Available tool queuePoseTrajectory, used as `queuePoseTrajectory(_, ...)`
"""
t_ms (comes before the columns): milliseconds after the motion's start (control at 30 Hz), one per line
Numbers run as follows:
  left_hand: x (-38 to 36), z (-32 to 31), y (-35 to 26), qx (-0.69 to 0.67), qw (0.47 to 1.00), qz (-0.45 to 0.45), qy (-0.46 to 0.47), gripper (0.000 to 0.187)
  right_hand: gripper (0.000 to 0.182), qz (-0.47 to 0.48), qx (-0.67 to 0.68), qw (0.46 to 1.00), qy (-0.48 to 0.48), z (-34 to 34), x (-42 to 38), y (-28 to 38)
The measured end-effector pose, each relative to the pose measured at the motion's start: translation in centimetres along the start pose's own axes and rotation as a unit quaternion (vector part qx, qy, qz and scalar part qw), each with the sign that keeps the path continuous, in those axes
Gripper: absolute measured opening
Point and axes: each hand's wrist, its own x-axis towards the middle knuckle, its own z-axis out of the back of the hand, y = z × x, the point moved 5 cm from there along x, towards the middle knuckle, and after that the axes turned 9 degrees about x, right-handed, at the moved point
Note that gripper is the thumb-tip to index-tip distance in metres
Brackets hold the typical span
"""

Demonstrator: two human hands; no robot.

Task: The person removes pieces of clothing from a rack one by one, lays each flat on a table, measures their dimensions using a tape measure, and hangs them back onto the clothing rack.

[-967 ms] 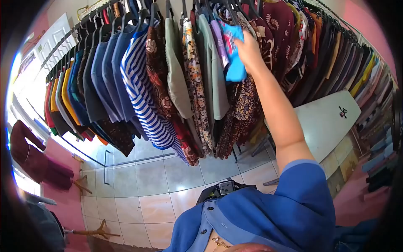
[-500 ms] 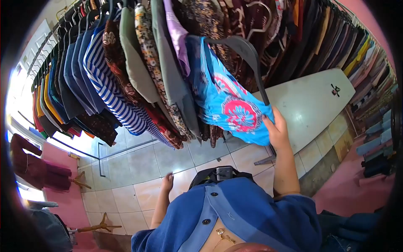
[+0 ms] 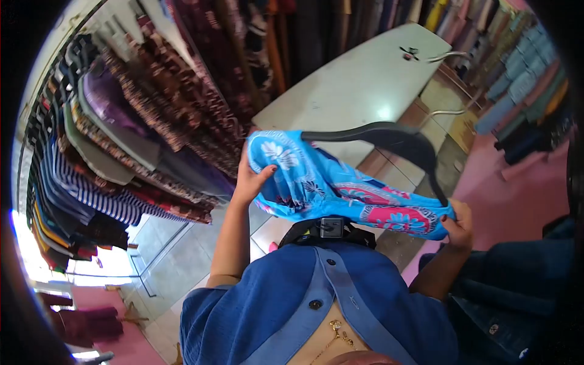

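A bright blue garment (image 3: 328, 185) with pink and white flower prints hangs on a black hanger (image 3: 389, 140), held out in front of my chest. My left hand (image 3: 250, 176) grips the garment's left end, fingers curled over the fabric. My right hand (image 3: 457, 226) holds the right end of the garment together with the lower tip of the hanger. The hanger's arc stands above the cloth between both hands.
A rack of hanging clothes (image 3: 128, 146), striped, floral and plain, runs along the left and top. A white ironing board (image 3: 359, 85) stands behind the garment. Pink floor (image 3: 517, 201) and more hung clothes (image 3: 517, 55) are at the right. Tiled floor (image 3: 164, 255) lies below left.
The blue garment and its hanger have come off the rack and down to chest height. My left hand rose from my side and took the garment's left end. The view turned right.
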Motion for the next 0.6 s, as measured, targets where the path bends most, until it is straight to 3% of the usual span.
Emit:
queuePoseTrajectory(33,0.9,-2.3,0.8,0.012,0.997,0.047,0.056,0.054,0.024,0.029,0.014,0.997,-0.073,2.2,-0.9,-0.8)
queuePoseTrajectory(67,1.5,-4.7,1.3,0.021,0.989,0.096,0.111,0.037,0.024,0.027,0.010,0.996,-0.087,4.1,-1.7,-1.2)
queuePoseTrajectory(100,2.0,-7.3,1.0,-0.010,0.993,0.074,0.090,0.021,0.025,0.034,-0.011,0.992,-0.123,6.3,-2.4,-1.3)
queuePoseTrajectory(200,2.3,-12.7,0.5,-0.098,0.984,0.108,0.107,0.025,0.027,0.041,-0.014,0.984,-0.170,10.3,-3.3,-0.7)
queuePoseTrajectory(400,5.4,-18.8,1.6,-0.176,0.966,0.137,0.128,0.047,0.025,0.017,-0.040,0.987,-0.152,16.0,-0.2,-1.1)
queuePoseTrajectory(600,11.7,-22.4,3.2,-0.191,0.967,0.119,0.116,0.044,0.028,0.002,0.015,0.989,-0.144,23.3,7.0,-4.5)
